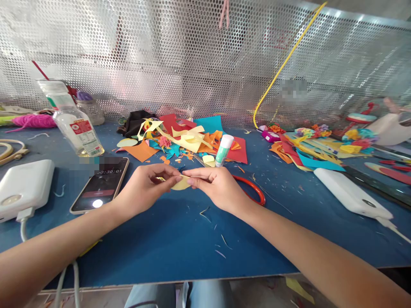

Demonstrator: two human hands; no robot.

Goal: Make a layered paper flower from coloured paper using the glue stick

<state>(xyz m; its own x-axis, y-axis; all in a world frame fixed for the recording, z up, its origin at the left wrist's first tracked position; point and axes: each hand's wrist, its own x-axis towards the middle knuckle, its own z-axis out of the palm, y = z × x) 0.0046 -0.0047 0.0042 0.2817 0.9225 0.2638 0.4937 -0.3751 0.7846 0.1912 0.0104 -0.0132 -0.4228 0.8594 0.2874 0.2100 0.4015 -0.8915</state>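
Observation:
Both my hands meet over the middle of the blue table (180,239). My left hand (146,186) and my right hand (216,186) each pinch an edge of a small pale yellow paper piece (180,184), held just above the tabletop. The fingers of both hands are closed on it. Right behind the hands a glue stick (224,149) stands upright beside a heap of coloured paper scraps (186,137). An orange-red ring, the handle of scissors (253,190), lies under my right wrist.
A phone (101,184) showing a timer lies left of my hands, with a white power bank (24,186) and a clear bottle (75,124) further left. Another white power bank (349,194) and more paper pieces (314,147) lie right. A perforated metal wall (192,55) closes the back.

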